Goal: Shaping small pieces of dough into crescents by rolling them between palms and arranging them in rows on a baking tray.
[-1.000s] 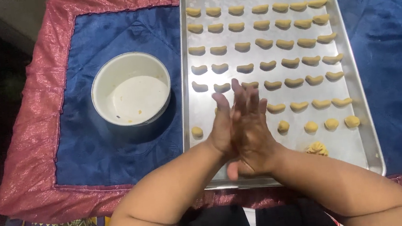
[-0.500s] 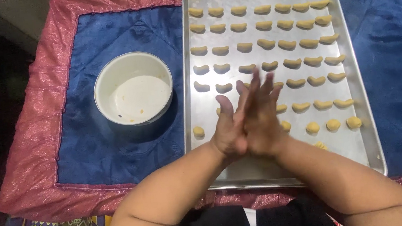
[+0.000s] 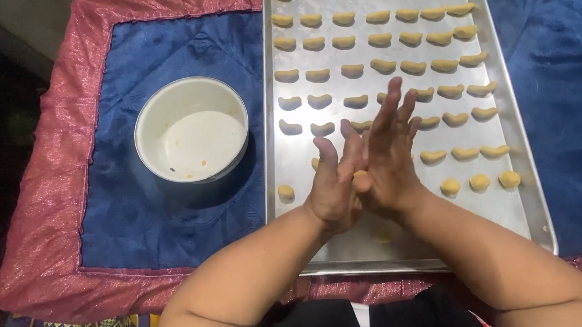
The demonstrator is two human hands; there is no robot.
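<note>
Left hand (image 3: 333, 188) and right hand (image 3: 387, 157) stayed pressed palm to palm, fingers extended; right slid forward since previous second. Small yellow dough piece (image 3: 360, 175) sat pinched between palms, above rectangular metal baking tray (image 3: 525, 196).

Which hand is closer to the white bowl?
The left hand. It is just right of the white bowl, over the tray's left part. The right hand presses against it on the far side.

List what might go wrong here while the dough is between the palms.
The small yellow dough piece pressed between the left hand and right hand could slip out onto the shaped crescents below and dent them. The forearms hang low over the silver metal baking tray; its near rim could get nudged, shifting the rows.
</note>
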